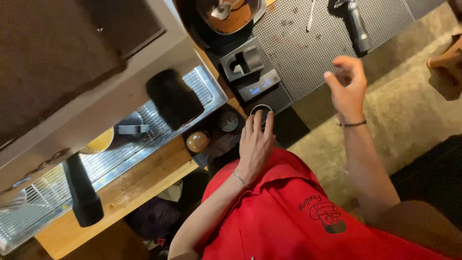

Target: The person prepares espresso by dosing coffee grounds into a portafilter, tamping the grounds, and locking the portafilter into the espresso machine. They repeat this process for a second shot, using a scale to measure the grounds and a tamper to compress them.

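The head view looks straight down at a coffee corner. The left hand (254, 144) lies over a small round black cup (261, 110) on the dark mat (288, 127), fingers narrow and resting on its rim, likely to keep it from sliding. The right hand (347, 89) hangs in the air over the grey dotted mat (308, 58), fingers loosely curled and holding nothing. The little scale (250, 70) sits close by, easy to reach. The hand hides what is inside the cup. The bowl (230, 14) at the top is cut off.
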